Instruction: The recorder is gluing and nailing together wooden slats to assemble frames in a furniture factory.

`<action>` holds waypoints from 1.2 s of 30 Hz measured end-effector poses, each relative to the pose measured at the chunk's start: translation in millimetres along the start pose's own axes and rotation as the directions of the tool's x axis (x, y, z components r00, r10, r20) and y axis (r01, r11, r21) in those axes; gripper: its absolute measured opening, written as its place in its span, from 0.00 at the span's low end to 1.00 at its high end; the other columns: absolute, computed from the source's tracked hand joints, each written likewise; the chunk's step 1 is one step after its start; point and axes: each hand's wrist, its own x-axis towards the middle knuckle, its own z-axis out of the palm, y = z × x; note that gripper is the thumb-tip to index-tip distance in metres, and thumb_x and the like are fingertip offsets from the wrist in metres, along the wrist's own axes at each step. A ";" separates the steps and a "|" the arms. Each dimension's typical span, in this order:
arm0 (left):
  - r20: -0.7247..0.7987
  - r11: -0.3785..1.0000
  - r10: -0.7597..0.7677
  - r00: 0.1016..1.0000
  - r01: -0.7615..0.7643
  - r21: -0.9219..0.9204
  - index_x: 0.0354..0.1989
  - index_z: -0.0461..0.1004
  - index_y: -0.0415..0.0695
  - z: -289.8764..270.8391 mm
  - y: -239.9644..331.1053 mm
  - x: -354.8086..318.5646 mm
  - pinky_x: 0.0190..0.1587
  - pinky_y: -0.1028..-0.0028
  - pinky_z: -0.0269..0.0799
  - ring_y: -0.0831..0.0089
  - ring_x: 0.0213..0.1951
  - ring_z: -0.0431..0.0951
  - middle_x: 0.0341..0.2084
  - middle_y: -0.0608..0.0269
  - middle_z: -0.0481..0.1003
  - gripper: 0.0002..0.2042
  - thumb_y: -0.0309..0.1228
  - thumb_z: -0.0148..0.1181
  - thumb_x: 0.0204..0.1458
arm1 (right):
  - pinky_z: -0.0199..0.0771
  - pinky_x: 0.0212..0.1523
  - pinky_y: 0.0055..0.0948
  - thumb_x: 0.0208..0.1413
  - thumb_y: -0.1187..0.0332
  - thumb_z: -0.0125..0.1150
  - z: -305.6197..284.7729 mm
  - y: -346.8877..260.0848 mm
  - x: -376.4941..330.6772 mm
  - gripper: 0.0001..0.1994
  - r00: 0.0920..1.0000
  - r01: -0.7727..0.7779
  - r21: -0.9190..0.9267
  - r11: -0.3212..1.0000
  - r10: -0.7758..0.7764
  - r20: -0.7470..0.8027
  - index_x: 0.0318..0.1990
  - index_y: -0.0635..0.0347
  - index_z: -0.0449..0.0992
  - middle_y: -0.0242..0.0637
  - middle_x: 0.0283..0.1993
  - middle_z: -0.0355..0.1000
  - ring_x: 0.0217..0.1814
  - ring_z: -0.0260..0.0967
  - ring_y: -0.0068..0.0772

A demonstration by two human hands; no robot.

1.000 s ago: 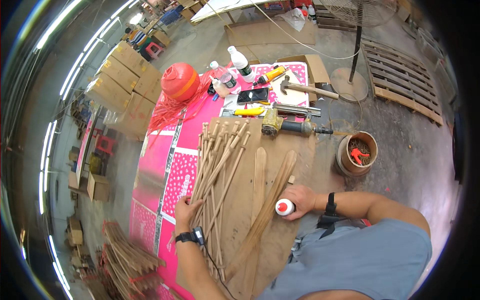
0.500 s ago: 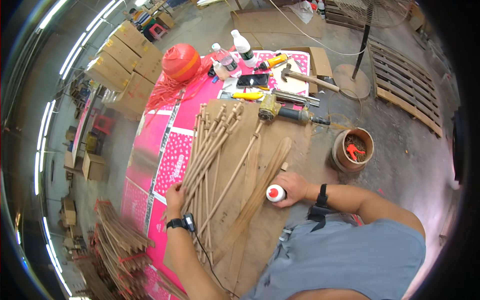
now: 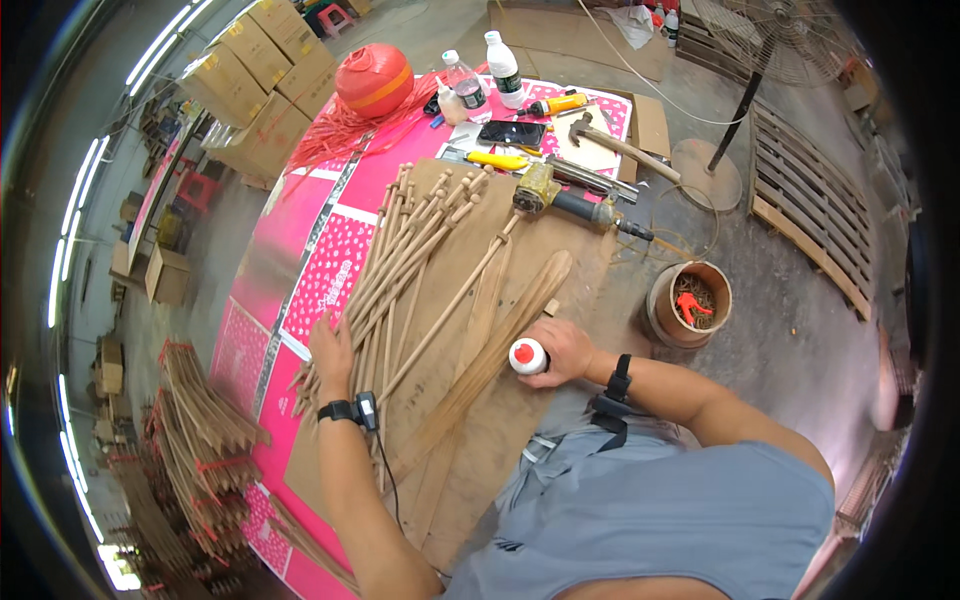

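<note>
My right hand (image 3: 562,350) is closed around a small white bottle with a red cap (image 3: 527,355), held over the right side of a brown board (image 3: 510,410). A loose pile of slim wooden rods with knobbed ends (image 3: 400,260) lies on the board. At the pile's left edge, my left hand (image 3: 332,355) rests with fingers stretched out and parted, touching or just over the rods. Between my hands lie flat wooden slats (image 3: 500,345) and a single rod (image 3: 450,335). A nail gun (image 3: 560,198) lies at the far end of the slats.
Behind the board are a hammer (image 3: 620,148), phone (image 3: 511,133), yellow cutter (image 3: 497,160), bottles (image 3: 506,75) and a red twine ball (image 3: 373,82). A bucket of small pieces (image 3: 690,305) stands right of the table. Bundled slats (image 3: 205,430) stand at the left.
My left hand has shifted forward along the pile's left edge, its fingers now extended. The bottle stays in my right hand. The whole view has turned slightly.
</note>
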 end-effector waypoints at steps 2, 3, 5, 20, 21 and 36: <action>-0.067 1.000 0.021 0.998 -0.021 -0.011 0.53 0.76 0.37 -6.9 41.7 -15.9 0.54 0.52 0.69 0.44 0.50 0.75 0.44 0.42 0.77 0.18 0.38 0.62 0.62 | 0.76 0.37 0.39 0.40 0.53 0.79 -1.8 2.1 -2.2 0.25 0.999 -0.038 -0.027 0.999 0.038 0.014 0.43 0.56 0.79 0.39 0.37 0.76 0.37 0.75 0.45; 0.091 0.999 0.005 0.996 -0.001 -0.039 0.51 0.77 0.39 -8.5 61.2 -28.6 0.53 0.53 0.69 0.46 0.50 0.75 0.45 0.45 0.77 0.16 0.35 0.64 0.59 | 0.76 0.37 0.39 0.40 0.52 0.79 -3.6 -0.2 -0.7 0.25 1.000 -0.018 -0.042 0.999 0.017 -0.013 0.43 0.55 0.80 0.39 0.37 0.76 0.37 0.75 0.45; 0.244 0.998 -0.019 0.970 0.035 -0.060 0.48 0.78 0.40 -2.5 86.4 -59.2 0.53 0.54 0.70 0.47 0.50 0.75 0.45 0.47 0.77 0.14 0.33 0.66 0.57 | 0.76 0.37 0.39 0.40 0.52 0.79 -1.8 -0.7 0.5 0.25 1.000 -0.010 -0.047 0.999 0.009 -0.011 0.43 0.55 0.80 0.39 0.37 0.76 0.37 0.75 0.45; -0.117 0.989 -0.011 0.993 -0.006 -0.146 0.40 0.79 0.39 -47.7 119.3 -112.0 0.46 0.59 0.74 0.49 0.43 0.79 0.38 0.49 0.79 0.09 0.27 0.69 0.53 | 0.77 0.40 0.41 0.42 0.50 0.78 -1.1 0.1 -0.3 0.27 0.999 -0.031 -0.100 0.994 0.035 0.037 0.44 0.58 0.79 0.41 0.38 0.75 0.39 0.75 0.47; -0.120 0.989 -0.006 0.993 -0.013 -0.150 0.40 0.79 0.39 -56.9 118.5 -117.3 0.46 0.59 0.74 0.49 0.43 0.79 0.38 0.49 0.79 0.09 0.27 0.69 0.53 | 0.77 0.41 0.41 0.42 0.50 0.77 -2.1 -1.0 0.3 0.27 0.999 -0.021 -0.087 0.996 0.024 0.035 0.44 0.58 0.79 0.42 0.39 0.76 0.40 0.75 0.47; -0.233 0.980 -0.196 0.953 0.182 -0.082 0.39 0.82 0.49 9.6 135.5 -293.5 0.44 0.57 0.69 0.53 0.39 0.74 0.33 0.58 0.75 0.08 0.34 0.71 0.53 | 0.78 0.44 0.42 0.40 0.51 0.79 -1.7 1.1 -5.7 0.28 0.997 -0.046 -0.088 0.995 0.051 0.062 0.45 0.58 0.78 0.43 0.41 0.76 0.42 0.75 0.49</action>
